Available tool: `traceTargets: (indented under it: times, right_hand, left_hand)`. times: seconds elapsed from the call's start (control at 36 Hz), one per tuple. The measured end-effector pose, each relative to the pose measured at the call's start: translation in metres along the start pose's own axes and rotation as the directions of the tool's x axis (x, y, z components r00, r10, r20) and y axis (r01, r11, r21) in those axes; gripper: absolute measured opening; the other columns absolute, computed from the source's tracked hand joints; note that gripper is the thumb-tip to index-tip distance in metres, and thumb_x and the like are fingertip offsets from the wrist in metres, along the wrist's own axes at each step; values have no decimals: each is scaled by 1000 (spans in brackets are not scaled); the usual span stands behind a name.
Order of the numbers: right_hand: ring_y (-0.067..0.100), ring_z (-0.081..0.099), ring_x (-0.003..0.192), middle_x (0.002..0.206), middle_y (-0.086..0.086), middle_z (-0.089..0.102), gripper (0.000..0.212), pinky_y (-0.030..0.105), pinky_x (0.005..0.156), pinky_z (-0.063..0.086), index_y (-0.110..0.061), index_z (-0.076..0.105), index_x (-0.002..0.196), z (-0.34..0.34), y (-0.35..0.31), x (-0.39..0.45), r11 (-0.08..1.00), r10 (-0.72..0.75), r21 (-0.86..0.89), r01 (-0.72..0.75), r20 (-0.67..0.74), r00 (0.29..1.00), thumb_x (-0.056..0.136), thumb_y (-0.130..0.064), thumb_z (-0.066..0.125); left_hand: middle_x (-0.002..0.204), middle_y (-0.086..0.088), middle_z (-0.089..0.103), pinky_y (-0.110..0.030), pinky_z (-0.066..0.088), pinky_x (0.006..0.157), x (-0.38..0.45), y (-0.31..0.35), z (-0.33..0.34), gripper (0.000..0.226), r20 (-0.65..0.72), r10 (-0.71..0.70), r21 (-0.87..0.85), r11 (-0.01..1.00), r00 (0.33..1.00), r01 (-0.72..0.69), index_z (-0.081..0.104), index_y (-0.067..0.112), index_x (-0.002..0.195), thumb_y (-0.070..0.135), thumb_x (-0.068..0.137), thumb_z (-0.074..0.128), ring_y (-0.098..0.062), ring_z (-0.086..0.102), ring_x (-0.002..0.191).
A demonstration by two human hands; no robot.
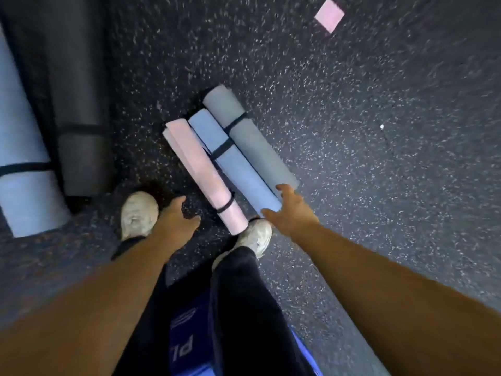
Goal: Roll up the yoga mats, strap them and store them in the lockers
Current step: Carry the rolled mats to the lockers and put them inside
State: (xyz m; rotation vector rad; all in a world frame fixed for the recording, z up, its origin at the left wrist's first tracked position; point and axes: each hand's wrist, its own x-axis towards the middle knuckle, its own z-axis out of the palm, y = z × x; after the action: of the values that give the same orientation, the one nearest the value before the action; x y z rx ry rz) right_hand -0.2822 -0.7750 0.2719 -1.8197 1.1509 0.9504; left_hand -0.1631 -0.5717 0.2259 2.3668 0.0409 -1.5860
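- three rolled, strapped mats lie side by side on the speckled floor (352, 131), and the blue mat (233, 161) in the middle is the landmark here; pink mat (206, 180) touching it on one flank, grey mat (249, 137) touching it on the other
- all three long axes run parallel, slanting from the person's feet up and away; so the near ends are what's on offer, not the middles
- right hand (288, 210) is right at the blue mat's near end, fingers spread and relaxed, holding nothing; looks like fingertips may be brushing that end, but it's too blurry to say
- left hand (177, 217) hangs on the far side of the pink mat from the blue one, also loose and empty, clearly apart from any mat
- so the right hand looks like the nearer one by a lot; guess is it goes for the blue or grey roll end-on
- right shoe (256, 234) sits just under the pink mat's near end; two bigger strapped rolls, a pale blue roll (21, 158) and a dark roll (78, 118), lie well off past the pink mat
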Motion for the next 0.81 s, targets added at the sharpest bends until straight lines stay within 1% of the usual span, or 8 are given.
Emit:
traceTargets:
  times: [0.11,0.22,0.36,0.5,0.58,0.67,0.75,0.81]
  right_hand:
    - [33,46,125,146,10,37,67,46,99,44,-22,25,147,14,30,64,997,-14,-79,15,10,1000,93,-33,62]
    - [32,43,129,148,10,32,70,44,101,43,-20,23,149,33,52,125,995,17,-95,-19,-16,1000,92,-34,62]
    - [34,31,137,152,9,22,77,46,108,35,-15,17,150,49,67,191,978,4,-206,-21,-87,996,89,-34,61]
    - [28,10,147,161,5,6,96,50,117,20,-19,-1,154,58,74,234,978,-24,-209,-1,-115,993,88,-44,63]
    - [31,13,145,158,9,10,107,48,114,21,-18,-7,154,60,78,247,956,-2,-292,-40,-143,990,84,-52,67]
    - [34,20,140,150,15,19,112,48,111,27,-17,6,153,58,75,255,943,0,-329,-45,-135,991,74,-52,77]
    - [39,30,136,148,17,21,106,47,107,34,-15,14,150,64,68,256,971,47,-229,-63,-76,996,73,-40,82]
    - [38,42,128,145,16,31,98,45,100,42,-12,18,147,68,65,253,987,51,-150,-56,-37,998,75,-30,81]
  left_hand:
    - [153,-13,31,-40,35,109,52,-4,67,77,2,-39,-93,995,999,39,19,14,153,24,90,63,-31,38,135]
    - [136,-12,46,-29,42,86,103,-8,121,75,-22,-118,-229,967,993,110,23,8,146,16,85,67,-31,51,121]
    - [150,-18,27,-35,33,107,158,-8,162,101,-60,-234,-362,911,970,198,-3,9,152,24,85,72,-31,37,134]
    - [149,-14,31,-37,35,104,199,-15,173,108,-102,-285,-522,831,953,193,-3,12,151,32,80,77,-31,41,131]
    - [139,-9,38,-30,35,96,214,-13,172,82,-92,-314,-563,799,945,211,17,18,143,29,83,72,-25,41,124]
    - [114,-5,46,-35,36,104,214,-14,169,38,-86,-220,-491,858,972,151,36,21,116,23,91,65,-18,41,114]
    - [114,4,43,-40,42,105,211,-25,167,93,-82,-216,-569,812,973,132,14,15,144,22,79,79,-13,44,107]
    - [106,9,42,-33,42,101,206,-29,159,99,-78,-204,-562,818,976,126,9,15,148,20,79,79,-11,43,103]
